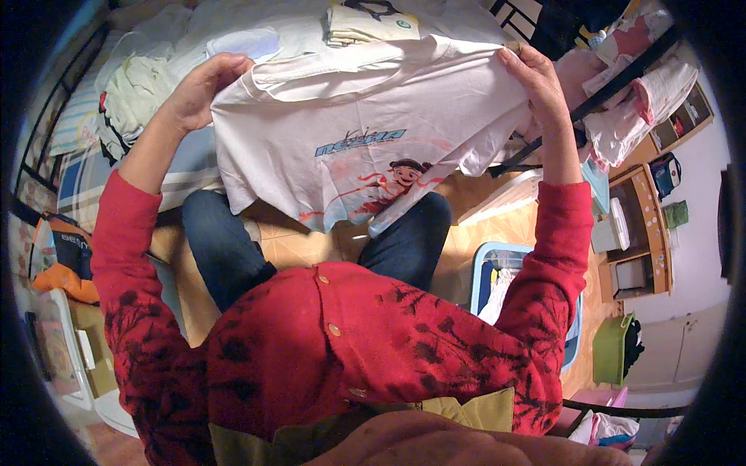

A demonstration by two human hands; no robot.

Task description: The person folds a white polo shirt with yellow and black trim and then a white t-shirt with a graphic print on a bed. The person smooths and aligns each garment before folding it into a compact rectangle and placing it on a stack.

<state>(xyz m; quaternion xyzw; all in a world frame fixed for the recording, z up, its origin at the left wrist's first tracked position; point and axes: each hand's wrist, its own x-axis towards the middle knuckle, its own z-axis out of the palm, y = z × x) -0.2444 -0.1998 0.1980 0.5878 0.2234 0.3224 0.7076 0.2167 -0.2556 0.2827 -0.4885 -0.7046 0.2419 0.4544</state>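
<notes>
A white T-shirt (291, 125) hangs stretched out between my hands, above my knees. Its front bears writing and a red cartoon figure. My left hand (204, 90) grips the shoulder at the left of the neckline; its fingertips are partly hidden. At the other side, my right hand (539, 81) pinches the cloth near the end of the shirt's upper edge. The lower hem droops in folds, one corner over my right thigh. Just beyond the shirt, a folded stack of pale clothes (364, 29) lies on a bed (198, 143).
A heap of pale clothes (137, 87) lies on the bed at the left. Garments (658, 110) hang over a black rail (618, 76) at the right. A blue-rimmed basket (478, 274) with clothes stands on the floor. Farther right are a wooden shelf (658, 233) and a green bin (608, 352).
</notes>
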